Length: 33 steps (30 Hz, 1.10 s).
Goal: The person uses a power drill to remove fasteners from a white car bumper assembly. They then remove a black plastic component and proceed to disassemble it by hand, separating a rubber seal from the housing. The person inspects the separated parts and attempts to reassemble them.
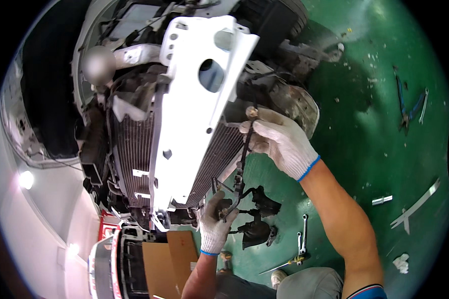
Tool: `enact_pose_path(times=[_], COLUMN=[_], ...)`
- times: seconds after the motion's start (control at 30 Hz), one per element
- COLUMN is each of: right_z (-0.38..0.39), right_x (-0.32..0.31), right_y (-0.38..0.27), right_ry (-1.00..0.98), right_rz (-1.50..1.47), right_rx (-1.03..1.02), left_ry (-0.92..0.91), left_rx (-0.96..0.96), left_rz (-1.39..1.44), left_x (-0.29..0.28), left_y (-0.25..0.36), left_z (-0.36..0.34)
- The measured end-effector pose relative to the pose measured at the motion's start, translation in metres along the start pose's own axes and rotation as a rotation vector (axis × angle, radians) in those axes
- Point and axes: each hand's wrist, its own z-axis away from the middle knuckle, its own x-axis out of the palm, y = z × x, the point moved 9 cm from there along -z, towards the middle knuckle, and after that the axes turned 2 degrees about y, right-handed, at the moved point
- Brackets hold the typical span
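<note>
Both my hands wear white knit gloves with blue cuffs. My right hand [279, 137] pinches the upper end of a long black harness or hose [241, 169], beside the radiator's [217, 154] right side. My left hand [214, 226] grips the same black line lower down, with its fingertips partly hidden. Two dark plastic parts [257, 234] appear just right of my left hand; I cannot tell whether they hang from the line or lie on the floor. A long white metal panel [182, 124] lies across the front of the car's radiator area.
On the green floor [354, 149] are pliers [405, 107], wrenches [304, 229], a screwdriver [279, 266], a socket [382, 200], a bent metal strip [416, 202] and a white scrap [401, 263]. Cardboard [179, 254] is at the lower left. The car's exposed front [95, 144] spans the upper left.
</note>
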Motion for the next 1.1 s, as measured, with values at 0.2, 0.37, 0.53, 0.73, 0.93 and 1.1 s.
enact_pose_path(times=[0.2,0.37,0.53,0.73,0.93,1.1], right_z=[-0.004,-0.017,-0.027,-0.023,-0.037,-0.042], right_x=[0.010,0.017,0.013,0.025,0.022,0.014], right_y=[-0.005,-0.014,-0.015,-0.016,-0.029,-0.021], right_ry=[-0.023,0.034,0.149,0.241,0.135,0.080], right_rz=[-0.095,-0.086,0.023,0.157,0.174,0.042], right_rx=[-0.029,-0.026,-0.036,-0.038,-0.067,-0.141], left_ry=[0.008,0.027,0.032,0.075,0.054,-0.014], left_rx=[0.075,0.181,0.188,0.240,0.253,0.178], left_rz=[-0.130,-0.168,-0.123,-0.036,0.143,0.276], left_x=[0.002,-0.002,-0.004,-0.008,-0.004,0.019], left_y=[0.021,0.046,0.047,0.026,0.016,0.002], left_z=[0.006,0.006,0.001,-0.010,-0.019,-0.025])
